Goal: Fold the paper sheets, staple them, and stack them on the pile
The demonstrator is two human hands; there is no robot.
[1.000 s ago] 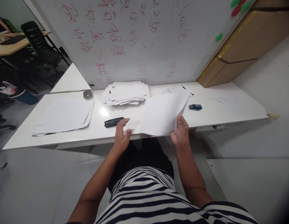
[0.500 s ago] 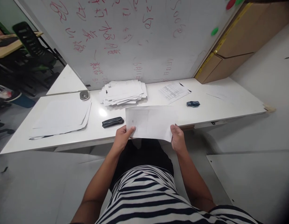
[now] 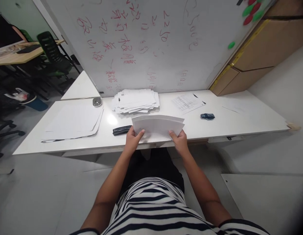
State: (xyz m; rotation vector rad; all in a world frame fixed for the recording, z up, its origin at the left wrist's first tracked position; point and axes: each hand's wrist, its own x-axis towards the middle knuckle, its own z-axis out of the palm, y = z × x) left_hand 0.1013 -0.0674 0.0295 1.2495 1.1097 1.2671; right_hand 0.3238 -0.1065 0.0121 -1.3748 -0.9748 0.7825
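Sheets of white paper (image 3: 157,127) are held upright and slightly bowed at the table's front edge, with at least two top edges showing. My left hand (image 3: 134,139) grips them at the lower left corner, thumb across the near face. At the lower right, my right hand (image 3: 179,141) pinches them the same way. Just left of the papers lies a black stapler-like object (image 3: 121,130), its right end behind my left hand. Behind them sits a messy stack of papers (image 3: 136,99).
The white table (image 3: 166,109) stands against a whiteboard (image 3: 151,49). Large sheets (image 3: 73,120) lie at left near a small rounded device (image 3: 97,101). At right are a printed sheet (image 3: 188,101), a small dark blue object (image 3: 207,116) and cardboard boxes (image 3: 254,55).
The papers have tipped from lying fairly flat to standing more upright, and a second edge shows. My right hand has moved inward along them. The head view has shifted slightly.
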